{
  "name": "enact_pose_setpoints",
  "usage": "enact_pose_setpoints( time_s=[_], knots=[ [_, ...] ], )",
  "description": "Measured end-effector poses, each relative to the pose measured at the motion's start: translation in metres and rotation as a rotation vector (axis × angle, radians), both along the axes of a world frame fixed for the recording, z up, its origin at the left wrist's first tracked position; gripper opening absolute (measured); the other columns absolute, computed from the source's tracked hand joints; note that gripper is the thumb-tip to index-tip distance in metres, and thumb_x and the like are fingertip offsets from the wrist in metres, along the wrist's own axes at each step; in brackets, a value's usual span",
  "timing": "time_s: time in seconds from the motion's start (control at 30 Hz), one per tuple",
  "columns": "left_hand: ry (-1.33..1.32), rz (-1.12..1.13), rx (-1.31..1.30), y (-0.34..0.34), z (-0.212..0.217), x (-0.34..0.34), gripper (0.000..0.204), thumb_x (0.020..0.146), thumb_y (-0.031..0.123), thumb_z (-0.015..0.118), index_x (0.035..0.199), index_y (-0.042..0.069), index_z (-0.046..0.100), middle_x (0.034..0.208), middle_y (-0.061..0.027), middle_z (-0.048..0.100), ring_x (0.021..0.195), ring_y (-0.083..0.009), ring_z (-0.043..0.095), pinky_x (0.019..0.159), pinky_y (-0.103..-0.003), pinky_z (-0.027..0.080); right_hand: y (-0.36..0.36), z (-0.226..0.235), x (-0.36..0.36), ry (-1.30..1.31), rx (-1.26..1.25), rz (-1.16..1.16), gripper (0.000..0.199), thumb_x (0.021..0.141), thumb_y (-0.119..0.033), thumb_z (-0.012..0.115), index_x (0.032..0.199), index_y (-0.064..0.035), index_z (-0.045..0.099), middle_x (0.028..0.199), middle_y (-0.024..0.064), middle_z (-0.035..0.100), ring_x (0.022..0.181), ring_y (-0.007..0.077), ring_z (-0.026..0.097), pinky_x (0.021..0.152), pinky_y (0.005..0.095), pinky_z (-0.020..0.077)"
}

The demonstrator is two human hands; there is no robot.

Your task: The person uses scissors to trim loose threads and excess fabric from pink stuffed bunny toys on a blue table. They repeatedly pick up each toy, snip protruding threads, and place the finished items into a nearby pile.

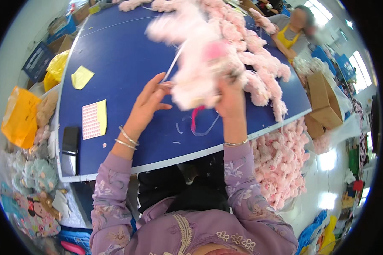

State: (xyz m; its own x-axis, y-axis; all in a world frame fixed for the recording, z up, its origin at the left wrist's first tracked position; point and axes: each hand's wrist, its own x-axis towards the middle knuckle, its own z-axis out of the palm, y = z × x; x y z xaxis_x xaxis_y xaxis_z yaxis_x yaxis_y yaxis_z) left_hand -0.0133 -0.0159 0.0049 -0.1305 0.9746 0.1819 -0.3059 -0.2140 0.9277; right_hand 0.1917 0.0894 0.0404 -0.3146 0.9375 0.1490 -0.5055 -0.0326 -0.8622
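A fluffy pale-pink plush toy (195,59), blurred by motion, hangs above the blue table. My right hand (231,95) is closed around its lower right side, and some of those fingers are hidden by the fur. To the left of the toy is my left hand (146,102), its thumb apart and its fingers half curled. A thin white strip (175,61) runs from between those fingertips up along the toy. Below the toy, a bright pink ribbon (194,119) and a clear thin loop (210,128) show against the table.
More pink plush toys (259,76) cover the table's far right, and a heap (280,161) lies below its right edge. A sticker sheet (92,120), yellow paper (82,77) and black phone-like object (70,140) are at left. A co-worker (291,32) stands across; cardboard boxes (325,100) stand right.
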Motion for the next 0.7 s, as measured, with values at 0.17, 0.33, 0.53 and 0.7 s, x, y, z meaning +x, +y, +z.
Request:
enact_pose_setpoints(
  time_s=[0.17,0.33,0.53,0.7],
  knots=[
    [0.152,-0.048,-0.128,0.001,0.007,0.004,0.054,0.098,0.038,0.044,0.142,0.006,0.037,0.131,-0.0132,0.054,0.114,-0.0218,0.056,0.082,-0.031,0.05,0.018,0.072,0.094,0.419,0.447,0.179,0.072,0.093,-0.047,0.052,0.143,-0.001,0.031,0.122,0.0138,0.059,0.04,0.0037,0.033,0.038,0.0207,0.0287],
    [0.361,-0.06,-0.159,0.002,0.008,0.014,0.042,0.096,0.021,0.052,0.133,0.003,0.047,0.127,-0.0097,0.057,0.111,-0.0192,0.057,0.081,-0.03,0.051,0.015,0.026,0.059,-0.516,0.177,0.047,0.021,0.087,-0.017,0.062,0.098,-0.0007,0.068,0.078,0.0034,0.067,0.049,0.0021,0.041,0.042,0.0188,0.0324],
    [0.515,0.238,-0.065,0.001,0.02,0.023,0.024,0.094,0.019,0.053,0.087,0.001,0.067,0.109,-0.0115,0.065,0.091,-0.0147,0.06,0.077,-0.026,0.049,0.029,-0.063,0.034,-0.674,0.275,0.206,0.02,0.086,-0.02,0.063,0.082,0.0003,0.064,0.071,0.0047,0.065,0.067,0.0112,0.062,0.065,0.0276,0.0487],
    [0.314,0.514,0.162,-0.011,0.051,-0.004,0.026,0.094,0.025,0.053,0.099,0.002,0.063,0.116,-0.0132,0.06,0.101,-0.0184,0.057,0.08,-0.027,0.047,0.028,-0.055,0.038,-0.67,0.371,0.144,0.023,0.083,-0.023,0.062,0.073,-0.002,0.065,0.065,0.0027,0.064,0.062,0.0108,0.057,0.062,0.0264,0.0458]
  ],
)
